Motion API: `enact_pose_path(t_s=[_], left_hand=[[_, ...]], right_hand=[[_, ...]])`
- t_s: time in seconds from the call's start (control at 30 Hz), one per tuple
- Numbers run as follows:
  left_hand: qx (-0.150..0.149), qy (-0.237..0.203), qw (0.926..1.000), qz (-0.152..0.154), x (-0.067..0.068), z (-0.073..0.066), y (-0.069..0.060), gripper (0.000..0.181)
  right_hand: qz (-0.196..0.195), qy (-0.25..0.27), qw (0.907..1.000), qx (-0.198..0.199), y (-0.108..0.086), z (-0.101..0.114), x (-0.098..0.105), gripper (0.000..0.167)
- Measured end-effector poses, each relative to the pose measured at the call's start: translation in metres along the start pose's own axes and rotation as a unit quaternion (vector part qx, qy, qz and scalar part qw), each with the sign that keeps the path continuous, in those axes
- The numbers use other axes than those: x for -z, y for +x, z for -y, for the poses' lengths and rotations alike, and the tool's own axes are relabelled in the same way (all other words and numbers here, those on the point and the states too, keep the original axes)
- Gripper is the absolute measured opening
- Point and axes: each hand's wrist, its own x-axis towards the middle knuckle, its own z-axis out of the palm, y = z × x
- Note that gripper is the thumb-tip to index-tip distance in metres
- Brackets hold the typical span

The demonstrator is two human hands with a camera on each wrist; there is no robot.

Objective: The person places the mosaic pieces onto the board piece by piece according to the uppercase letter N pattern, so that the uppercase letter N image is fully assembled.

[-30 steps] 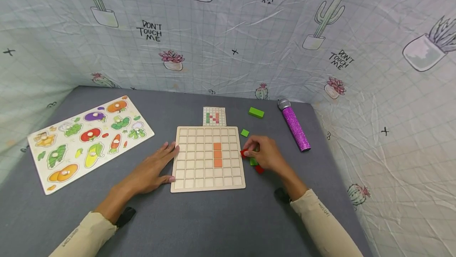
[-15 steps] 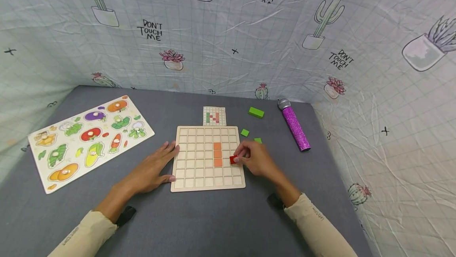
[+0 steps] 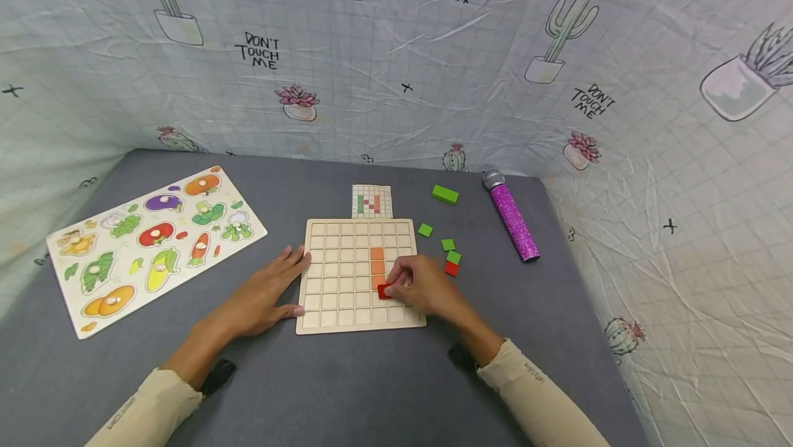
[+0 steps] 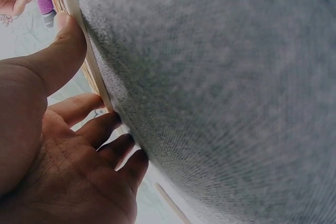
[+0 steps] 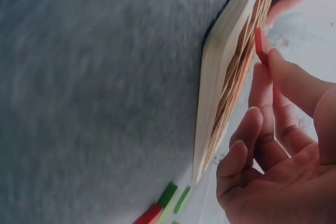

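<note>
A wooden grid board (image 3: 328, 319) lies in the middle of the table, with a column of orange squares (image 3: 377, 261) in its cells. My right hand (image 3: 427, 286) pinches a small red square tile (image 3: 382, 292) between thumb and finger, at the lower end of that column. In the right wrist view the red tile (image 5: 260, 45) is tilted at the fingertips; whether it touches the board I cannot tell. Against the board's left edge rests my left hand (image 3: 263, 299), its thumb and fingers spread and touching the rim. The left wrist view shows the thumb (image 4: 68, 45) on that rim.
Right of the board lie loose green tiles (image 3: 448, 245) and a red tile (image 3: 451, 268). Behind are a green block (image 3: 445, 194), a purple glitter microphone (image 3: 514, 223) and a small pattern card (image 3: 372, 191). A vegetable puzzle board (image 3: 186, 273) lies at the left.
My right hand has moved left from the loose tiles onto the board, carrying the red tile to below the orange squares. The left hand has stayed in place.
</note>
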Motion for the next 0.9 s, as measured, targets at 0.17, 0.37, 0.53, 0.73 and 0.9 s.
enact_pose_path(t_s=[0.17,0.37,0.53,0.73,0.9], left_hand=[[-0.001,-0.002,1.0,-0.002,0.001,0.0,0.0,0.093],[-0.001,-0.004,1.0,0.002,0.001,-0.001,0.001,0.093],[0.0,-0.005,1.0,0.002,0.001,-0.001,0.0,0.093],[0.0,-0.003,1.0,0.002,0.0,-0.001,0.0,0.093],[0.003,-0.003,1.0,0.002,0.0,-0.001,0.0,0.093]], right_hand=[[-0.004,-0.023,0.9997,0.01,0.001,0.004,-0.005,0.016],[0.002,-0.053,0.9986,0.006,0.001,0.008,-0.01,0.018],[0.006,-0.071,0.9974,0.012,0.001,0.009,-0.013,0.02],[0.001,-0.075,0.9971,0.016,0.0,0.01,-0.013,0.02],[0.007,-0.054,0.9983,0.021,-0.001,0.008,-0.007,0.017]])
